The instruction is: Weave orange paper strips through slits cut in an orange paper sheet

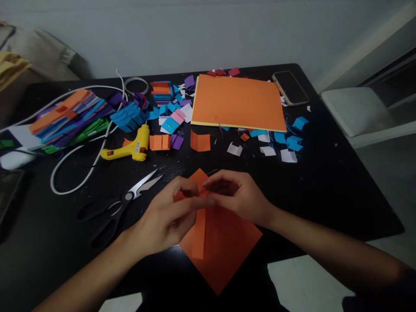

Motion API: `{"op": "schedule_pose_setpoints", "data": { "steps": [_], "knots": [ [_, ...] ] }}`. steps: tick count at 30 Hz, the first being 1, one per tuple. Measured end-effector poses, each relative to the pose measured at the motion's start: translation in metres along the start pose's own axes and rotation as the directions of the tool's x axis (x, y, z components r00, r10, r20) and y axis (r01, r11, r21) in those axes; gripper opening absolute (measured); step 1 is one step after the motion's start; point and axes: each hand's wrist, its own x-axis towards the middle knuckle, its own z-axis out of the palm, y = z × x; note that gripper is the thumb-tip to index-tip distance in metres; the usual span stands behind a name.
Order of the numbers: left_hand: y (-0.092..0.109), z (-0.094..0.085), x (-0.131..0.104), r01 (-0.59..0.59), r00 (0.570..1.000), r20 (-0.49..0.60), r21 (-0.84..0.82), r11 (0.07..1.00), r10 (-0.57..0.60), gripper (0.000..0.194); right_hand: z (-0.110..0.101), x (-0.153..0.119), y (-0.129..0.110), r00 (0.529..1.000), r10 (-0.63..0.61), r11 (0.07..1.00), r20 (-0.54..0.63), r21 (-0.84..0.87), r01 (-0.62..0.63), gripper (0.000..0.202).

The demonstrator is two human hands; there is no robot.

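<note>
1. Your left hand (175,214) and right hand (238,193) meet over the orange sheet (230,242), which lies cornerwise near your edge of the black table (328,190).
2. The orange strip (198,238) runs lengthwise over that sheet, its upper part hidden under your fingers and its lower end uncovered. Whether it rests on the sheet or hangs just above, you cannot tell from this angle.
3. Your fingertips bunch together at the strip's upper part. It looks like a pinch, but the fingers overlap and blur, so neither hand's grip can be told for sure.
4. The step in hand seems to be shaping or lining up that upper part. Steady the strip with one hand and let the other do the fine work.
5. Match the edges before you press; a crooked crease in thin paper is likely hard to undo.
6. Press from the middle outward, lightly at first, then firmly.
7. Keep your left forearm off the scissors (129,196), which lie open just beside it, blades pointing away from you. The yellow glue gun (140,144) lies farther off, beyond the scissors.
</note>
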Motion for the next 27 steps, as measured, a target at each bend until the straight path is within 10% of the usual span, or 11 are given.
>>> {"op": "schedule_pose_setpoints", "data": {
  "steps": [27],
  "knots": [
    [-0.002, -0.01, 0.002, 0.005, 0.999, -0.04, 0.079, 0.997, -0.002, 0.02, 0.0, 0.0, -0.002, 0.991, 0.114, 0.976, 0.073, 0.177, -0.126, 0.025]
  ]
}}
